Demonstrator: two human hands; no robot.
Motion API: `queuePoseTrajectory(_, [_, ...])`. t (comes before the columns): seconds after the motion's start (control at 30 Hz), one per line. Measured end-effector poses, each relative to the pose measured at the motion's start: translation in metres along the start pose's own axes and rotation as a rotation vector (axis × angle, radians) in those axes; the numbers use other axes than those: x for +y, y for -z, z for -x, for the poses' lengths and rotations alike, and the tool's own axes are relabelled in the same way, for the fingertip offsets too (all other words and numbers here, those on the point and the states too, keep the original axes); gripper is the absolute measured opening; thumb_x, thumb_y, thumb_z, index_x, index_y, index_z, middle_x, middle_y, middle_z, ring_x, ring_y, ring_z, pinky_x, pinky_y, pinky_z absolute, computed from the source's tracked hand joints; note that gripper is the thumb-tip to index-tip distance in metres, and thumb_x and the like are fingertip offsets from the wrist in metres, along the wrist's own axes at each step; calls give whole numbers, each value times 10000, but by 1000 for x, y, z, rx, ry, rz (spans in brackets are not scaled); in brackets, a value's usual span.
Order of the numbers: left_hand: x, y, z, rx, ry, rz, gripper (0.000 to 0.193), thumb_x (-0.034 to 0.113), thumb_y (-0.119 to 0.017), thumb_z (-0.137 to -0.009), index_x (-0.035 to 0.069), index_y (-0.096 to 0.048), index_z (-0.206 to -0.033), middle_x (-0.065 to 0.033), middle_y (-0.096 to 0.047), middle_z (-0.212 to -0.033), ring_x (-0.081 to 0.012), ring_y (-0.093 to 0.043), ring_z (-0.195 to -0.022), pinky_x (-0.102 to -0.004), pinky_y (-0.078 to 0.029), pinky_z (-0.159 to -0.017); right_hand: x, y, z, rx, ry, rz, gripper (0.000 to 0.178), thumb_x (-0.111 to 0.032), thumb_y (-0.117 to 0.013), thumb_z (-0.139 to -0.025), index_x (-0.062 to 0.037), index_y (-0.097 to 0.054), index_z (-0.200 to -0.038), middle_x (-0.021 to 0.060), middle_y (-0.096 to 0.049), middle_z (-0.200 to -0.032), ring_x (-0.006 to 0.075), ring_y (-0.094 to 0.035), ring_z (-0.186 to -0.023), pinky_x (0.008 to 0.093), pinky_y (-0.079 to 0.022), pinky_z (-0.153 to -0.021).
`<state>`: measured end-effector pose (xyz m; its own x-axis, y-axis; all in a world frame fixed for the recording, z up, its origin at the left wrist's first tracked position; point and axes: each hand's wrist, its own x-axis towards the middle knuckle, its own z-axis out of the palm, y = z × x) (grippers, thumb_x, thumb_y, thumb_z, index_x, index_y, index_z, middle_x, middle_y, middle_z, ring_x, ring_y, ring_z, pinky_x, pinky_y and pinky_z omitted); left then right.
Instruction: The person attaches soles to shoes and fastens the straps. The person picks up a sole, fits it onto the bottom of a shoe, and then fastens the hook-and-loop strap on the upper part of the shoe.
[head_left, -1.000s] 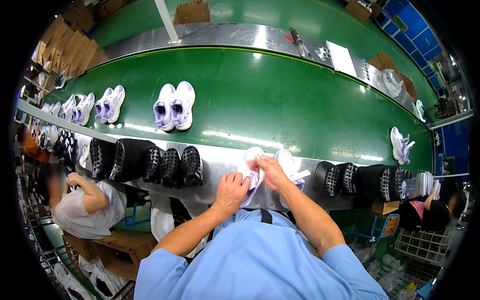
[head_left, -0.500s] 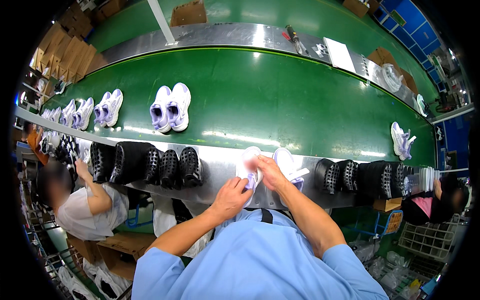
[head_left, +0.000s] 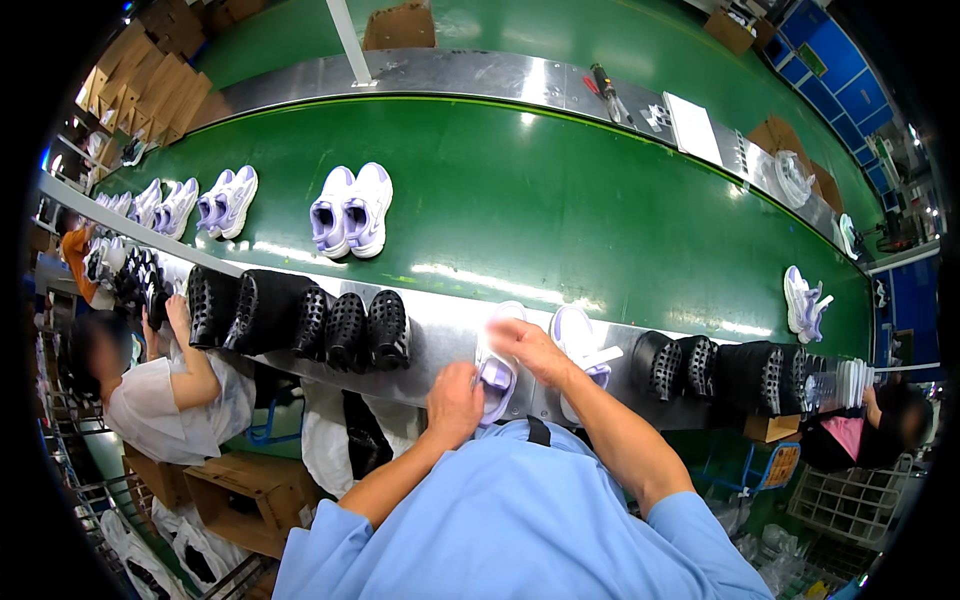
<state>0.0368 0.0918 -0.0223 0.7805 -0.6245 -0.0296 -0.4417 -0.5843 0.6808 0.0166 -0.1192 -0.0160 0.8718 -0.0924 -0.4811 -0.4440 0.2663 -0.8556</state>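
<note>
In front of me a white and lavender sneaker (head_left: pixel 494 385) stands on the metal ledge, toe pointing away and its lavender-lined opening toward me. My left hand (head_left: pixel 456 402) has its fingers curled against the left side of the opening. Over the front of the same sneaker is my right hand (head_left: pixel 530 348); its fingertips are smeared, so their grip cannot be made out. Just right of it stands a matching sneaker (head_left: pixel 572 332), a white strap sticking out to the right, partly hidden behind my right forearm.
Black, studded shoe-shaped pieces (head_left: pixel 345 330) line the ledge on the left, with similar black pieces (head_left: pixel 750 375) on the right. Paired sneakers (head_left: pixel 350 212) sit on the green belt (head_left: pixel 560 210). Beyond lie tools (head_left: pixel 608 92) and a white sheet (head_left: pixel 692 128). Co-workers (head_left: pixel 165 400) are at both sides.
My left hand has drawn back from the middle of the sneaker to its near left side. My right hand has shifted toward the toe, uncovering the opening. The whole view has turned slightly.
</note>
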Motion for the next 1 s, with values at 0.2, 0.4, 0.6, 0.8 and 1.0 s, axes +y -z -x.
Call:
queuePoseTrajectory(0.2, [-10,-7,5,-517,798,353,732,312,-832,-771,2,-535,-1364,-234,-687,-1252,-359,-670,-1148,-431,-519,-980,-33,-4,12,-168,-24,331,295,-144,-767,-933,-22,-726,-1198,-9,-651,-975,96,-595,-918,276,-515,-828])
queuePoseTrajectory(0.4, [-4,2,11,-283,748,253,699,168,-793,-758,94,-540,-1405,-264,-681,-1228,-403,-660,-1175,-440,-518,-1005,-70,14,36,-298,229,794,189,-191,-756,-909,-24,-770,-996,122,-710,-905,285,-686,-881,387,-534,-814])
queuePoseTrajectory(0.6, [6,35,-3,-7,263,93,734,-86,-660,-747,135,-496,-1428,-287,-498,-1239,-512,-542,-1157,-536,-480,-1001,-86,8,67,-310,384,830,182,-192,-759,-910,-25,-746,-980,121,-708,-896,308,-673,-908,417,-526,-816])
queuePoseTrajectory(0.8, [13,56,-22,-51,8,-35,734,-134,-653,-732,158,-553,-1397,-262,-498,-1274,-499,-532,-1181,-523,-494,-1011,-82,-6,75,-307,403,798,175,-187,-710,-952,-13,-719,-951,131,-690,-903,329,-654,-899,435,-517,-815])
queuePoseTrajectory(1.0, [11,60,-21,-70,-56,-68,733,-126,-663,-735,168,-564,-1400,-254,-490,-1317,-479,-520,-1226,-509,-499,-1028,-80,-19,73,-249,140,824,251,-232,-679,-986,17,-710,-991,160,-685,-928,343,-659,-966,437,-512,-833])
